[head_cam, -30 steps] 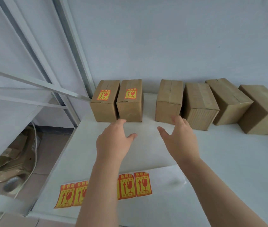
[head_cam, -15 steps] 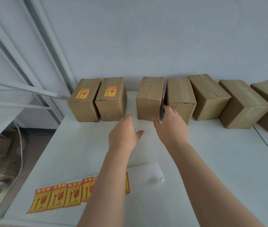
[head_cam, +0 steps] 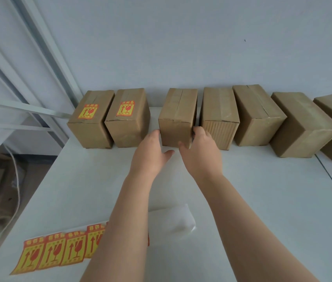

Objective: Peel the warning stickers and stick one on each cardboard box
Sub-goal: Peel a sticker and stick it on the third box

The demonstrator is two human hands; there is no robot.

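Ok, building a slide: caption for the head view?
Left hand and right hand flank the unlabelled third box beside two stickered boxes.

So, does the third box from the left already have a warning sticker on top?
No, the third box shows only tape on top; only the first box and second box are labelled.

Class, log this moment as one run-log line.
step: grasp third brown cardboard box | left hand: open, at its left side | right hand: grips its right edge | red-and-yellow warning sticker strip: on white table
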